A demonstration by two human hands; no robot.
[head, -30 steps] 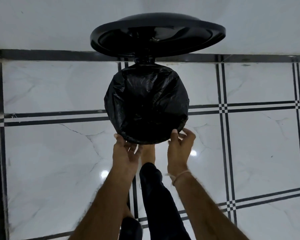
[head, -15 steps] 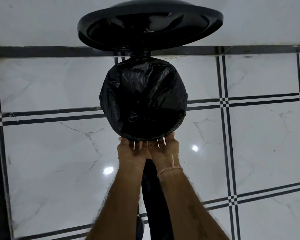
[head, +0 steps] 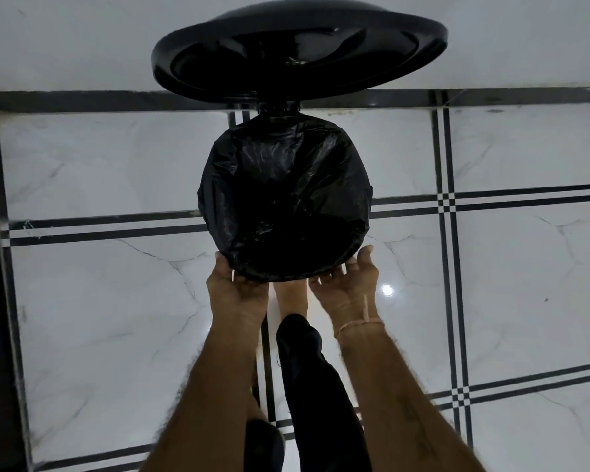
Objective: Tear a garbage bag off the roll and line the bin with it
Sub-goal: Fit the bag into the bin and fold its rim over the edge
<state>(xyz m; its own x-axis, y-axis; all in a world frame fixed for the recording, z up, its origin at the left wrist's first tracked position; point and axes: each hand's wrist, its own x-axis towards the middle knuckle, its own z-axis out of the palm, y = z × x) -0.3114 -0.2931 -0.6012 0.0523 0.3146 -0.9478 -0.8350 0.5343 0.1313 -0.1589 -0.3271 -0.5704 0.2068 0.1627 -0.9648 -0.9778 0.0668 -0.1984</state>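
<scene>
There is just the one camera, worn on the person's head and tipped steeply down, so it looks almost straight into the mouth of the bin (head: 283,199) from above. It sits close. The bin fills the middle, with its raised lid (head: 297,52) near the top edge against the wall (head: 82,39). Both forearms run up from the bottom edge to the left hand (head: 239,294) and right hand (head: 348,284) at the near rim, with tiled floor (head: 525,267) all round.

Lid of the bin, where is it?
In the head view the lid is at top centre, tipped open right above the black bag.
</scene>
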